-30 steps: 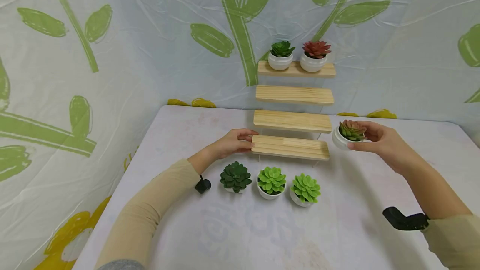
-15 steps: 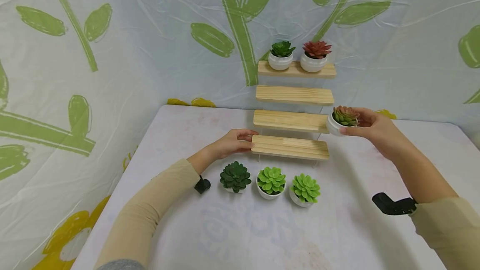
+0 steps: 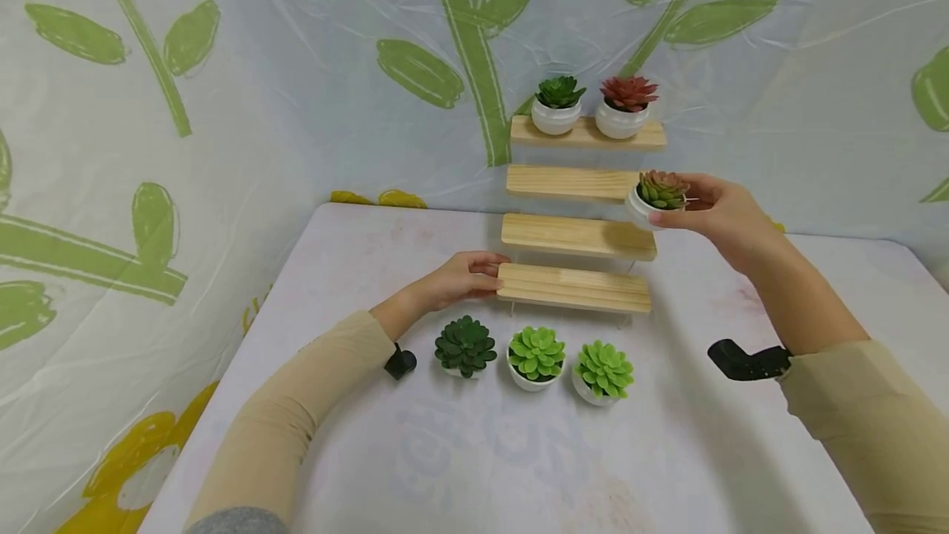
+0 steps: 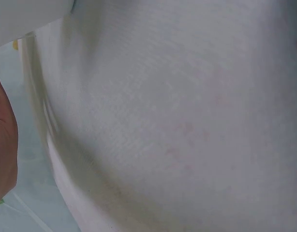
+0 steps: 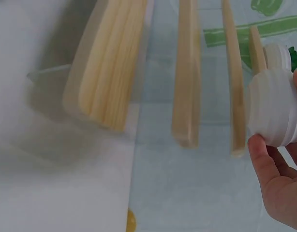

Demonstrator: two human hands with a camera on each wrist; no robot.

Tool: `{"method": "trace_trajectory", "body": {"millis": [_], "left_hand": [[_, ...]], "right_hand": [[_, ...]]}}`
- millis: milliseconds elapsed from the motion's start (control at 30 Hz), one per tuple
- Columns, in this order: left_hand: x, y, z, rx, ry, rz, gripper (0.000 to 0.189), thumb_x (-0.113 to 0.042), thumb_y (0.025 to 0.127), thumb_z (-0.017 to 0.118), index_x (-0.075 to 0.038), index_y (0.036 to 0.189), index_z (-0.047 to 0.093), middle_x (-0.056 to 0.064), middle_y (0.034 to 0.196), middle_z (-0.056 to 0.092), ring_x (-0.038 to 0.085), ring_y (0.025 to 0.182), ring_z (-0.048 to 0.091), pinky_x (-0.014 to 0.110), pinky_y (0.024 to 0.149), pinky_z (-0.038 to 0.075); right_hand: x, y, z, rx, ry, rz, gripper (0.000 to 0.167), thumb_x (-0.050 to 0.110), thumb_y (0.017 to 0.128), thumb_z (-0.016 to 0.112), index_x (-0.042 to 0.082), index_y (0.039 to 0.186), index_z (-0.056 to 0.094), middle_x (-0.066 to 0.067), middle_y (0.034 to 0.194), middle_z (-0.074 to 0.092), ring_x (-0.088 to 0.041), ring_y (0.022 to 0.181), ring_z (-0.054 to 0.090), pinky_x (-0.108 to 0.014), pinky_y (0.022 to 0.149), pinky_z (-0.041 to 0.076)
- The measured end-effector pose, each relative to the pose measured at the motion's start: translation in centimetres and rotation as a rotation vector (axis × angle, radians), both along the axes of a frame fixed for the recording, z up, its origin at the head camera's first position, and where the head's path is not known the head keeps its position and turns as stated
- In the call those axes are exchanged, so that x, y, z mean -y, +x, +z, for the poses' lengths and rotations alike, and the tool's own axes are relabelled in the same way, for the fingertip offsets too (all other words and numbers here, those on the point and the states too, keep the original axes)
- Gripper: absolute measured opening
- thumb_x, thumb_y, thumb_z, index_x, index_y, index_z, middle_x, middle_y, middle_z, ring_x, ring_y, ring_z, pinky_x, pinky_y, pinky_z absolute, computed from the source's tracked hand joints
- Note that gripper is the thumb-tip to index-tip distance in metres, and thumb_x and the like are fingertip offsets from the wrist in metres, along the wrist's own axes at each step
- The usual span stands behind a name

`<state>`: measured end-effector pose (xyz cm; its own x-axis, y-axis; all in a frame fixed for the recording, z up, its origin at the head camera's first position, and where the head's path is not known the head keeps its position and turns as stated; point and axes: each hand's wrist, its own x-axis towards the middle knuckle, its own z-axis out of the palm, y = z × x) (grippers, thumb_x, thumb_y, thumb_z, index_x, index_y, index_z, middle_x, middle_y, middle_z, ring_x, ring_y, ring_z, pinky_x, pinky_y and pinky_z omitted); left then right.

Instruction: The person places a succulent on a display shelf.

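My right hand [image 3: 722,221] grips a small white pot with a reddish-green succulent [image 3: 662,190] by its rim, thumb on the near side. The pot hangs in the air at the right end of the second-highest board. In the right wrist view, the white pot [image 5: 272,108] is between thumb and fingers, close to the upper boards. My left hand [image 3: 460,280] holds the left end of the lowest board of a tiered wooden plant stand [image 3: 574,287]. A green succulent [image 3: 558,105] and a red succulent [image 3: 624,108] stand on the top board.
In front of the stand, a dark green succulent [image 3: 465,346] and two bright green ones [image 3: 536,355] stand in a row on the white tabletop [image 3: 482,468]. A floral cloth [image 3: 296,89] hangs close behind the stand.
My right hand has lifted the succulent pot up and leftward, from beside the lower boards to the second-highest board. The left hand stays at the lowest board.
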<state>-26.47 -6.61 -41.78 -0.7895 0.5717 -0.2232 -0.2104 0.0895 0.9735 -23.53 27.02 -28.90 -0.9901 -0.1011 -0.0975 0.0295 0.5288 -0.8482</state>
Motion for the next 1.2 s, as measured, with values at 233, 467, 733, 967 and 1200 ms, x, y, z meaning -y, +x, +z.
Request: {"method": "trace_trajectory", "body": {"millis": [233, 467, 733, 967, 1200], "left_hand": [[-0.1, 0.0, 0.1, 0.011, -0.002, 0.006, 0.046, 0.005, 0.09, 0.056, 0.002, 0.135, 0.045, 0.016, 0.113, 0.054, 0.02, 0.096, 0.057, 0.038, 0.092, 0.048], [-0.1, 0.1, 0.3, 0.013, -0.01, 0.01, 0.046, 0.004, 0.09, 0.056, 0.0, 0.134, 0.047, 0.014, 0.112, 0.055, 0.019, 0.096, 0.057, 0.034, 0.088, 0.051], [-0.1, 0.2, 0.1, 0.008, -0.007, 0.005, 0.045, 0.004, 0.09, 0.056, 0.0, 0.134, 0.047, 0.014, 0.112, 0.054, 0.019, 0.096, 0.057, 0.035, 0.09, 0.049], [-0.1, 0.1, 0.0, -0.005, -0.001, -0.003, 0.046, 0.004, 0.09, 0.056, 0.001, 0.134, 0.046, 0.016, 0.114, 0.054, 0.019, 0.098, 0.057, 0.032, 0.088, 0.051], [0.0, 0.2, 0.1, 0.006, -0.003, 0.011, 0.046, 0.004, 0.09, 0.056, 0.001, 0.134, 0.046, 0.016, 0.115, 0.054, 0.019, 0.097, 0.057, 0.032, 0.088, 0.05]], "right_hand": [[2.2, -0.9, 0.7, -0.022, -0.068, 0.013, 0.073, 0.026, 0.085, 0.07, 0.007, 0.144, 0.032, 0.01, 0.113, 0.046, -0.008, 0.1, 0.045, -0.016, 0.079, 0.044], [4.1, -1.8, 0.7, -0.039, -0.139, -0.002, 0.069, 0.023, 0.083, 0.072, 0.009, 0.141, 0.038, 0.007, 0.11, 0.048, -0.01, 0.099, 0.045, -0.019, 0.08, 0.043], [5.7, -2.9, 0.8, -0.059, -0.171, 0.02, 0.065, 0.02, 0.082, 0.073, 0.013, 0.14, 0.044, 0.009, 0.114, 0.051, -0.011, 0.097, 0.047, -0.017, 0.076, 0.046], [6.7, -3.7, 0.5, -0.074, -0.171, 0.027, 0.061, 0.02, 0.081, 0.074, 0.015, 0.136, 0.049, 0.009, 0.113, 0.052, -0.012, 0.094, 0.045, -0.017, 0.073, 0.046], [7.5, -4.1, 0.6, -0.072, -0.209, 0.006, 0.059, 0.017, 0.081, 0.074, 0.014, 0.135, 0.05, 0.008, 0.111, 0.053, -0.011, 0.09, 0.044, -0.016, 0.071, 0.049]]}}
